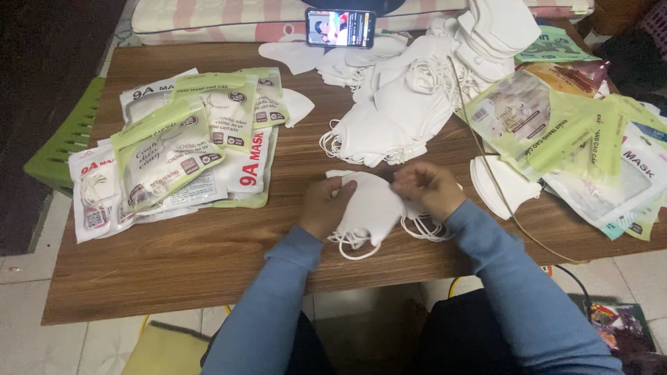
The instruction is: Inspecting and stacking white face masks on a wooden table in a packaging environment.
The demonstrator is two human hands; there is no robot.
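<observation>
A small stack of folded white face masks (372,208) lies at the near middle of the wooden table (208,257). My left hand (323,206) grips the stack's left edge and my right hand (427,189) grips its right edge. White ear loops hang out below the stack towards the table's front edge. Both arms wear blue sleeves.
A heap of loose white masks (399,97) fills the far middle. Filled green-and-white mask packets (177,149) lie at the left, empty packets (570,132) at the right. A phone (340,28) with a lit screen leans at the far edge. A thin cord (497,187) crosses the right side.
</observation>
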